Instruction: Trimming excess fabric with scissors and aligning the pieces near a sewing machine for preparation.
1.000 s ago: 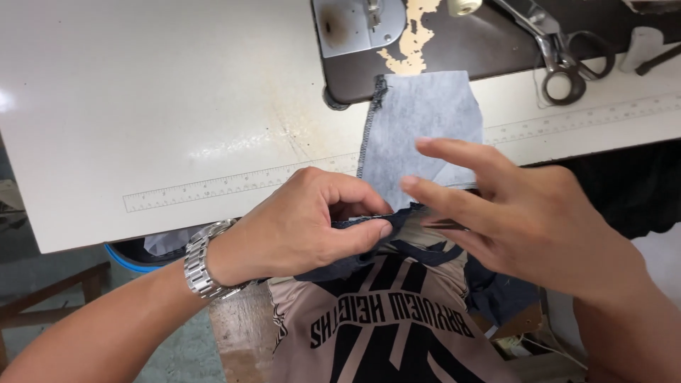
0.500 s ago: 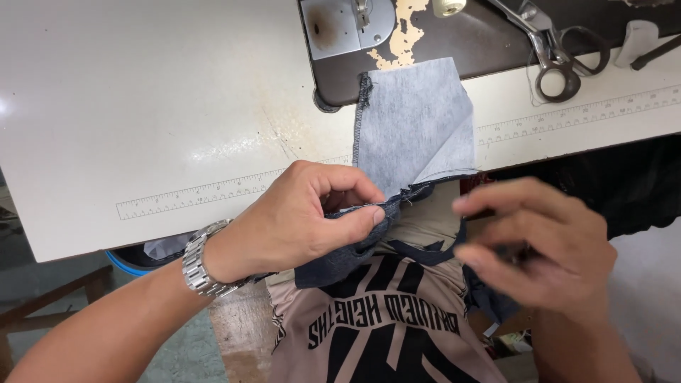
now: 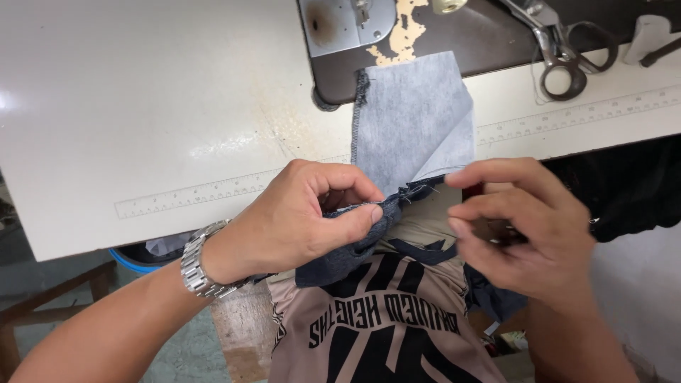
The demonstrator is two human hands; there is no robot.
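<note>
**Both hands close in on the cloth's edge**

The denim piece (image 3: 415, 120) lies half on the table (image 3: 142, 106), its pale grey lined face up, its near end hanging off the table edge toward the person's lap. The left hand (image 3: 305, 220) pinches the dark folded hem between thumb and forefinger, clamped on the cloth. The right hand (image 3: 525, 227) is curled, fingertips bunched at the same hem just beside the left; it touches the cloth, though I cannot tell how firm its hold is.

A second ago that right hand was spread open over the fabric; now it has drawn in and closed, and the two hands work near together on one short stretch of edge. The cloth has also slid a little further up the table.

A steel watch (image 3: 202, 266) sits on the left wrist. Beyond the cloth, the machine bed (image 3: 489, 42) is dark with a metal plate (image 3: 347, 25); scissors (image 3: 567, 57) lie at the right. A ruler strip (image 3: 213, 191) runs along the table's front. The person's shirt (image 3: 383, 333) is tan with bold black lettering across the chest.
</note>
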